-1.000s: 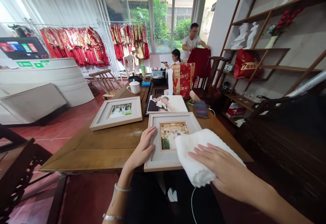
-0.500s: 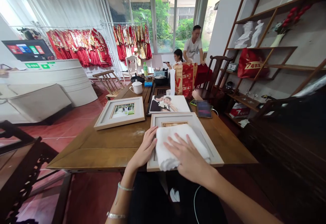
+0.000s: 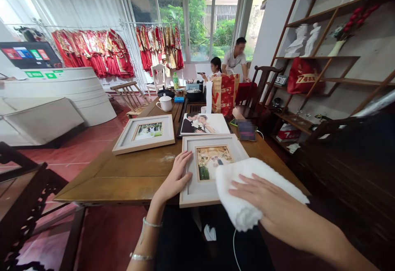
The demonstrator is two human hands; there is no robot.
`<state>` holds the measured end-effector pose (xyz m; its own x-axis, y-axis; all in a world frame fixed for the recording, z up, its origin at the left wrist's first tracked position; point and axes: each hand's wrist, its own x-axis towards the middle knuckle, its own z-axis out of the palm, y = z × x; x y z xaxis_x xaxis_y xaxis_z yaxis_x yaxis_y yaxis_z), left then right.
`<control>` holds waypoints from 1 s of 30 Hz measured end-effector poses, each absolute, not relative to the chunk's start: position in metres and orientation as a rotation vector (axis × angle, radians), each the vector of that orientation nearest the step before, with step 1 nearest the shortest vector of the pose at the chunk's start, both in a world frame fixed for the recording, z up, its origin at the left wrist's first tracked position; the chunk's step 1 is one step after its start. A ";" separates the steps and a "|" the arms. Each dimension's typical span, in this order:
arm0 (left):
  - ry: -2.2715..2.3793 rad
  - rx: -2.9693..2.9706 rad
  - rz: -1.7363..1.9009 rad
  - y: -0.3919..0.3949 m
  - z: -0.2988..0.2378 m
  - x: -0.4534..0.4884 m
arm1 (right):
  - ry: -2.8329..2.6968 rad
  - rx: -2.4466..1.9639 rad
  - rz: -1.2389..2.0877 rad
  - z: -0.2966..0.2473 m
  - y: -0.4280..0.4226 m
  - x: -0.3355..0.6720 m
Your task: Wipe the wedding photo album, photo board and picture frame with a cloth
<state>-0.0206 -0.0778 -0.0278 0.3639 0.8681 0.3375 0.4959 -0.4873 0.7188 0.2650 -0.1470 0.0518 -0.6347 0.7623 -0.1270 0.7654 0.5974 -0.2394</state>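
A pale wooden picture frame (image 3: 189,197) with a wedding photo (image 3: 212,160) behind a grey mat lies flat at the table's front edge. My left hand (image 3: 177,174) holds the frame's left side, fingers over the rim and thumb lower on the same edge. Under my right hand (image 3: 265,201) is a folded white towel (image 3: 247,172), gripped against the frame's right part. The towel hides the frame's lower right corner and hangs past its right edge. My right thumb is hidden.
A second framed photo (image 3: 145,133) lies at the left. Behind are a large couple print (image 3: 206,123), a tablet (image 3: 247,130), a lidded white cup (image 3: 165,103) and a red paper bag (image 3: 226,94). Two people are at the far end, one standing (image 3: 236,57). Shelves (image 3: 327,57) stand right.
My right hand has slid the towel right and toward me, uncovering the photo in the frame. My left hand stays on the frame's left edge.
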 end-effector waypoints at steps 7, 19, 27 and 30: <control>1.150 2.123 0.959 -0.078 -0.024 -0.020 | 2.730 1.686 -0.023 0.024 -0.068 0.270; 1.192 2.142 0.935 -0.077 -0.018 -0.012 | 3.206 0.956 -0.243 0.038 0.020 0.166; 1.158 2.138 0.921 -0.078 -0.019 -0.013 | 3.038 1.225 -0.165 0.028 0.000 0.224; 1.151 2.130 0.925 -0.078 -0.019 -0.014 | 2.816 1.593 -0.052 0.029 -0.011 0.253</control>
<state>-0.0136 -0.0782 -0.0195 0.3983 0.8628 0.3113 0.4898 -0.4870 0.7231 0.2533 -0.0114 0.0289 -0.5121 0.8564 0.0660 0.8534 0.5160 -0.0739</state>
